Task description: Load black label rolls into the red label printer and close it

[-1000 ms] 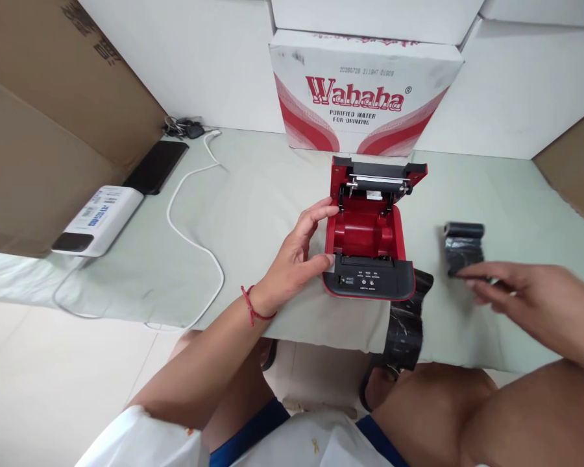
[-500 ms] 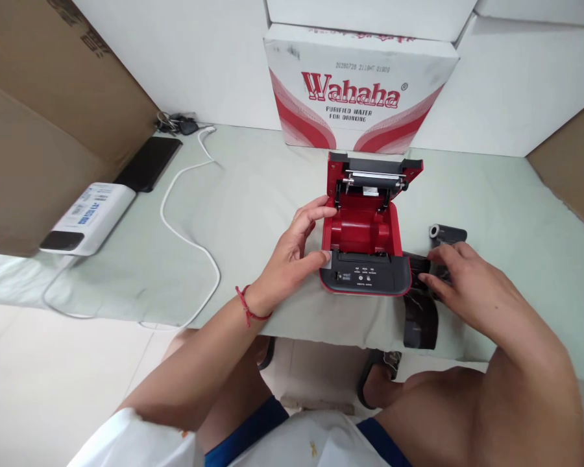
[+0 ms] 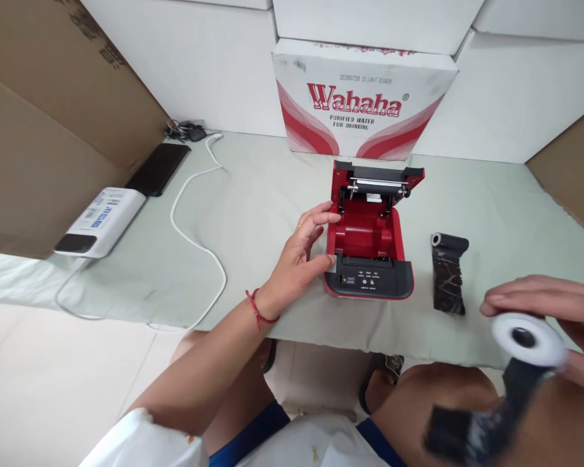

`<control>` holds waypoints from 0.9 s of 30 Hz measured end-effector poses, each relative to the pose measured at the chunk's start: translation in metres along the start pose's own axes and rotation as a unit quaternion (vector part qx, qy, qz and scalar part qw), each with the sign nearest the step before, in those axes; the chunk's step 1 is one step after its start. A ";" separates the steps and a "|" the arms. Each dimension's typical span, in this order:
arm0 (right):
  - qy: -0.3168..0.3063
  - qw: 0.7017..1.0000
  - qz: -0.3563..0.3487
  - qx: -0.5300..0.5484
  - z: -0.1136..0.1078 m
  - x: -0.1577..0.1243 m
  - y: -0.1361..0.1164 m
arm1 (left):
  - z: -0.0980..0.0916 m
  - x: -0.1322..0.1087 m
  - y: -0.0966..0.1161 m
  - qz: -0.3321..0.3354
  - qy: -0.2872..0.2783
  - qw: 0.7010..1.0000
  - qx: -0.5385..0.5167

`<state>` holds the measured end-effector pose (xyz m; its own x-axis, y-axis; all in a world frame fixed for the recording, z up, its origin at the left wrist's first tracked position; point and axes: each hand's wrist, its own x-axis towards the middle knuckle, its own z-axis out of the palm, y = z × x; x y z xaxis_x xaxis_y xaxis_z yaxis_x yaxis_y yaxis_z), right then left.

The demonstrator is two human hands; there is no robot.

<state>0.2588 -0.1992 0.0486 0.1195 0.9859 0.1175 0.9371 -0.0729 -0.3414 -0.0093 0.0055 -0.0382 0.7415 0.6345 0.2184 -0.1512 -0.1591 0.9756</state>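
A red and black label printer stands on the cloth with its lid raised; the red bay inside shows no roll. My left hand grips its left side, thumb on the front panel and fingers at the rim. At the lower right my right hand holds a ribbon roll with a white core. A loose black tail hangs from it, blurred by motion. Between printer and right hand lies a second black ribbon roll, partly unwound and creased.
A Wahaha carton stands behind the printer, against white boxes. On the left are a white device, a black phone, keys and a white cable. The cloth-covered table ends close to my knees.
My right hand has moved from beside the printer to the lower right, carrying the white-cored roll and its tail. The other roll stays on the cloth. My left hand keeps its grip.
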 end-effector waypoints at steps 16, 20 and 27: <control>0.004 0.997 -0.033 -0.073 0.027 0.074 -0.057 | 0.033 -0.032 0.010 0.396 0.075 0.860 0.314; -0.021 0.995 -0.037 -0.093 0.034 0.083 -0.049 | 0.039 -0.037 0.004 0.414 0.038 0.839 0.352; 0.006 0.998 -0.058 0.007 0.019 0.072 -0.057 | 0.045 -0.045 0.016 0.445 0.082 0.792 0.410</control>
<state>0.2079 -0.1213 0.0592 0.0142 0.9858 0.1673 0.9399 0.0440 -0.3387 -0.0162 -0.0597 -0.0333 0.4751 0.0733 0.8769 -0.0414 -0.9936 0.1054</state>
